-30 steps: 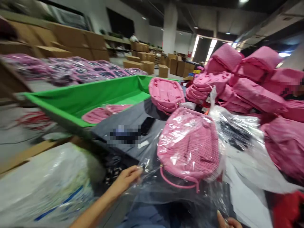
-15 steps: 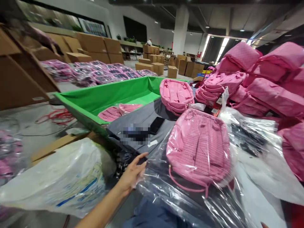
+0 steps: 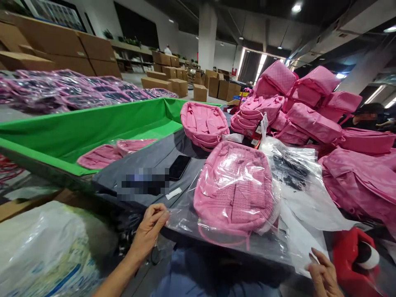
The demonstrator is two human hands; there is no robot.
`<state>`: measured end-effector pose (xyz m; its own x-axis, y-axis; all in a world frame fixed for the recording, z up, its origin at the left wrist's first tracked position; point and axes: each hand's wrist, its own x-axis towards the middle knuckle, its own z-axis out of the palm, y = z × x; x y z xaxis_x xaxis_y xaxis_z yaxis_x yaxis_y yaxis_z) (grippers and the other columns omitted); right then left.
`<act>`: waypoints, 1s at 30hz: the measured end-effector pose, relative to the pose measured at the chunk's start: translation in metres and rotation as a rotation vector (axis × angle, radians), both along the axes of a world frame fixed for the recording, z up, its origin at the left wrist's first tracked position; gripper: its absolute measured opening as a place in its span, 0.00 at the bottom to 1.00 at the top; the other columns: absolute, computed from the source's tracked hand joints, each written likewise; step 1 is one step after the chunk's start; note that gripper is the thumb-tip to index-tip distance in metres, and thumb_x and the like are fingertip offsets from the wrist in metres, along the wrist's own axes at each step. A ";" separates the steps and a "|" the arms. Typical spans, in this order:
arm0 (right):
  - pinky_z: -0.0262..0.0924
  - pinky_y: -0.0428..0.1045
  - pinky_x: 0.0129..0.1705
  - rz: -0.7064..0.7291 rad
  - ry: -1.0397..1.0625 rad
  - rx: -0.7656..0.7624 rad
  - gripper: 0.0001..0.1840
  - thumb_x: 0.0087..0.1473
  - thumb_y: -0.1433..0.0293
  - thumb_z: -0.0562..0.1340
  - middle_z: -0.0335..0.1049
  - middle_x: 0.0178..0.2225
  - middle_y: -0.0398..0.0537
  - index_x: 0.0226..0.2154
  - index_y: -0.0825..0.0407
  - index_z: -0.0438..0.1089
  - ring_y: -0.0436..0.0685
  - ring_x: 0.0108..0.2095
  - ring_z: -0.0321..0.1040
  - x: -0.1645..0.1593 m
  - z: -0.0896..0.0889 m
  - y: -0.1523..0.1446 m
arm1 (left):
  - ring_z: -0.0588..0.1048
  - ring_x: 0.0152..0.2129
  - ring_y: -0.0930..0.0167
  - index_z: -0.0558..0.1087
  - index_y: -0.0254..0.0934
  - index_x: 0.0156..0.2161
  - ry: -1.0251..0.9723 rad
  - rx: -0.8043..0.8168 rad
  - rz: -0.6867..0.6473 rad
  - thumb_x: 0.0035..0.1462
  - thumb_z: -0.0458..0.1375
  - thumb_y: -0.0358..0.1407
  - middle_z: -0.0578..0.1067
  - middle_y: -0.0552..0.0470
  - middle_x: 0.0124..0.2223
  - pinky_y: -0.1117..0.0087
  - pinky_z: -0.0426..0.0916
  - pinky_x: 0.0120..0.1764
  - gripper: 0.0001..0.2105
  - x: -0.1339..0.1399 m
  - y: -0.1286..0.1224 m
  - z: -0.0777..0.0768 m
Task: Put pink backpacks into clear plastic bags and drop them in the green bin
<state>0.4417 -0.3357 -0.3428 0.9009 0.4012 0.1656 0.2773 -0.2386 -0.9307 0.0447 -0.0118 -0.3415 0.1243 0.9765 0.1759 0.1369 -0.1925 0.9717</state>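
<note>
A pink backpack (image 3: 232,189) lies in a clear plastic bag (image 3: 182,218) on the dark grey table cover, its shoulder straps facing up. The bag's open end points toward me. My left hand (image 3: 150,227) is closed, thumb and fingers pinching the left corner of that end. At the lower right, my right hand (image 3: 323,274) has its fingertips together at the bag's right edge; the thin film there is hard to make out. Just right of this hand stands a red tape dispenser (image 3: 346,255). White plastic sheets (image 3: 303,194) lie to the right of the backpack.
Behind are another pink backpack (image 3: 204,123) and a pile of pink bags (image 3: 312,119). A black phone (image 3: 180,167) lies on the table left of centre. A green-lined bin (image 3: 62,123) borders the table. A white sack (image 3: 46,247) stands at lower left; a person sits at far right.
The view has turned right. My left hand has gone from spread fingers to a pinch on the bag. My right hand has come into view, and the bag's open end is drawn flatter.
</note>
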 end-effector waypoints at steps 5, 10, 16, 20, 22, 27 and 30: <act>0.63 0.48 0.28 -0.159 0.166 0.146 0.39 0.34 0.32 0.68 0.68 0.23 0.42 0.30 0.50 0.72 0.54 0.26 0.65 -0.016 -0.016 0.043 | 0.73 0.31 0.65 0.62 0.39 0.14 0.098 0.053 0.017 0.54 0.48 0.72 0.73 0.49 0.27 0.68 0.69 0.36 0.37 0.015 0.019 -0.003; 0.53 0.47 0.20 -0.105 0.258 0.015 0.46 0.36 0.29 0.64 0.58 0.16 0.34 0.42 0.50 0.69 0.51 0.19 0.55 -0.028 -0.017 0.062 | 0.76 0.40 0.55 0.75 0.38 0.26 0.224 0.178 0.164 0.55 0.53 0.68 0.78 0.43 0.38 0.56 0.69 0.45 0.32 0.026 0.023 -0.003; 0.53 0.46 0.20 -0.136 0.182 0.069 0.42 0.40 0.31 0.62 0.57 0.14 0.32 0.40 0.49 0.67 0.51 0.18 0.55 -0.037 -0.005 0.063 | 0.73 0.53 0.60 0.68 0.40 0.60 0.427 0.876 -0.271 0.64 0.59 0.54 0.79 0.47 0.51 0.55 0.48 0.66 0.27 0.076 -0.024 0.030; 0.52 0.45 0.20 -0.125 0.174 0.083 0.41 0.42 0.32 0.62 0.57 0.14 0.32 0.41 0.49 0.67 0.50 0.18 0.55 -0.036 -0.004 0.061 | 0.73 0.46 0.59 0.72 0.39 0.46 0.588 0.859 -0.595 0.53 0.67 0.58 0.77 0.50 0.43 0.49 0.50 0.64 0.27 0.100 -0.035 0.052; 0.52 0.45 0.20 -0.133 0.185 0.078 0.43 0.40 0.30 0.63 0.57 0.15 0.32 0.41 0.49 0.67 0.50 0.18 0.54 -0.037 -0.001 0.061 | 0.72 0.44 0.61 0.71 0.39 0.40 0.640 0.799 -0.653 0.54 0.69 0.53 0.76 0.52 0.41 0.50 0.52 0.62 0.21 0.099 -0.032 0.058; 0.49 0.45 0.19 -0.153 0.187 0.112 0.44 0.39 0.29 0.62 0.56 0.14 0.32 0.40 0.50 0.67 0.49 0.17 0.53 -0.042 0.006 0.064 | 0.69 0.40 0.67 0.71 0.39 0.37 0.632 0.667 -0.749 0.67 0.61 0.44 0.73 0.55 0.38 0.58 0.54 0.56 0.11 0.084 -0.025 0.064; 0.50 0.44 0.20 -0.177 0.167 0.111 0.42 0.42 0.30 0.61 0.57 0.14 0.32 0.39 0.49 0.66 0.49 0.17 0.54 -0.042 0.001 0.064 | 0.68 0.40 0.67 0.72 0.39 0.36 0.581 0.591 -0.791 0.69 0.57 0.46 0.73 0.55 0.38 0.60 0.54 0.53 0.13 0.081 -0.023 0.066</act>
